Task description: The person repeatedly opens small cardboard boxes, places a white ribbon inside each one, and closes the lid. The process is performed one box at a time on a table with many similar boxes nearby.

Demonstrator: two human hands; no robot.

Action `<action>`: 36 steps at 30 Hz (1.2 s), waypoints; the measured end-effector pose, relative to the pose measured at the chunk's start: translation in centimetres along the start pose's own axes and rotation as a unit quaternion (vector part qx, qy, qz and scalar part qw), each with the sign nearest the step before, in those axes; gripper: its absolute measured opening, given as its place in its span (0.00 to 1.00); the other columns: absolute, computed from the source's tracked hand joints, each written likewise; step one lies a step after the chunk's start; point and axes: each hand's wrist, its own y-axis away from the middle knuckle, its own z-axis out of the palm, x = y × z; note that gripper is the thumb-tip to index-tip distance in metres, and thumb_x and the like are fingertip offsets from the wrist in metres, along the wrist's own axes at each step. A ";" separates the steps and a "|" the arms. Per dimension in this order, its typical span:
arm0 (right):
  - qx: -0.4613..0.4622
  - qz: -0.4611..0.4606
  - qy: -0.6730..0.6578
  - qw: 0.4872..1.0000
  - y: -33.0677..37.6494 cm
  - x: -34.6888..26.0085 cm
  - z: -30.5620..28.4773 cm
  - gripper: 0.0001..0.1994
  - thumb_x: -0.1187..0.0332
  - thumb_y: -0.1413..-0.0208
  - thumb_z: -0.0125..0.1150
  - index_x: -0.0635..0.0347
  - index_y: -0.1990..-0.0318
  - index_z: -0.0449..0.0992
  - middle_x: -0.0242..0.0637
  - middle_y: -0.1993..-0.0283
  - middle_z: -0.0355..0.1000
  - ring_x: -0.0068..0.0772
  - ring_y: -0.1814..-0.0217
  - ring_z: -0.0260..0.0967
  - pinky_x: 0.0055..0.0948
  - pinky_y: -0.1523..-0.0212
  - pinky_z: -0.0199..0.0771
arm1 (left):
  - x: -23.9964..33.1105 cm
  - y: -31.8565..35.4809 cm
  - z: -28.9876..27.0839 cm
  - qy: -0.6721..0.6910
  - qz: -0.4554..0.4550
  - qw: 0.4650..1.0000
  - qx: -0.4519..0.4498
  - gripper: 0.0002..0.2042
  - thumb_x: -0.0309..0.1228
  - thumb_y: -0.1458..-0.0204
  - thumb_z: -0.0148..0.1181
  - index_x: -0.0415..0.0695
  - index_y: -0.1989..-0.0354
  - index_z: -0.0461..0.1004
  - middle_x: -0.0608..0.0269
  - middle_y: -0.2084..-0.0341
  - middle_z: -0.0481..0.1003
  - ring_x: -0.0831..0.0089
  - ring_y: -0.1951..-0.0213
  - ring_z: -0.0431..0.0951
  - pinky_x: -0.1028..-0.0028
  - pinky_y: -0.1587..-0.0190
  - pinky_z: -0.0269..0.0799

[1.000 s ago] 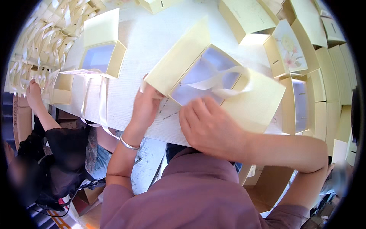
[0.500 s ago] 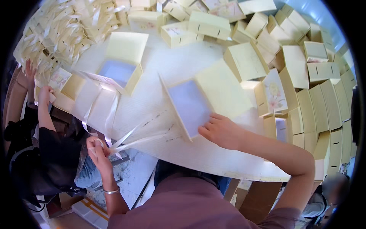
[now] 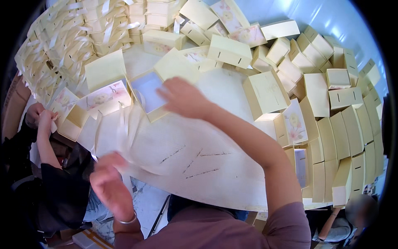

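My right hand [image 3: 182, 97], blurred, is at the right wall of an open cream gift box [image 3: 157, 115] with a pale blue inside. Its fingers overlap the wall, and whether they grip it I cannot tell. To its left stands another open cream box with a raised lid [image 3: 105, 71] and a floral panel [image 3: 108, 98]. White ribbons [image 3: 124, 126] trail from these boxes toward the table's near edge. Beside the ribbon ends hangs my left hand [image 3: 108, 182], smeared by motion, with a bracelet at its wrist; whether it holds a ribbon cannot be made out.
Ribboned boxes [image 3: 62, 50] are stacked at the far left, and many loose cream boxes [image 3: 230, 50] pile up along the back and right. At the left edge, a co-worker's hands [image 3: 41, 116] are by a floral box [image 3: 66, 99]. Dark marks [image 3: 201, 170] streak the white table [image 3: 224, 184].
The blue-lined box has moved left and farther away, with my right hand following. The ribbons my left hand held up now lie slack toward the table edge. The neighbouring box has shifted left.
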 end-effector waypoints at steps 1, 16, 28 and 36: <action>0.015 0.012 0.001 1.000 -0.4 1.2 -0.4 0.21 0.65 0.55 0.53 0.58 0.51 0.64 0.47 0.55 0.61 0.46 0.48 0.56 0.40 0.45 0.53 | 1.6 -0.6 0.2 0.256 -0.068 0.962 -0.068 0.19 0.47 0.46 0.39 0.42 0.66 0.65 0.55 0.66 0.69 0.65 0.63 0.68 0.68 0.55 0.59; -0.098 0.346 0.368 0.858 9.5 19.5 -1.5 0.35 0.66 0.63 0.60 0.50 0.44 0.53 0.47 0.49 0.57 0.47 0.43 0.53 0.47 0.53 0.62 | 3.2 -9.6 5.5 0.682 -0.010 0.604 -0.411 0.20 0.47 0.49 0.45 0.48 0.88 0.65 0.64 0.82 0.68 0.71 0.80 0.65 0.74 0.75 0.60; -0.011 0.613 -0.350 0.708 6.9 5.9 -22.3 0.28 0.48 0.58 0.54 0.65 0.57 0.69 0.38 0.66 0.70 0.31 0.70 0.67 0.24 0.70 0.69 | -1.4 -4.4 7.2 0.238 -0.137 0.935 -0.226 0.10 0.31 0.56 0.55 0.39 0.69 0.68 0.57 0.74 0.69 0.69 0.70 0.67 0.75 0.66 0.62; -0.306 0.592 -0.462 0.585 11.4 -2.6 -21.4 0.31 0.47 0.60 0.55 0.66 0.55 0.68 0.43 0.58 0.65 0.32 0.61 0.66 0.27 0.74 0.72 | -1.0 -2.8 10.6 -0.195 0.059 0.849 -0.488 0.26 0.33 0.63 0.60 0.40 0.52 0.63 0.54 0.51 0.61 0.55 0.48 0.60 0.66 0.48 0.57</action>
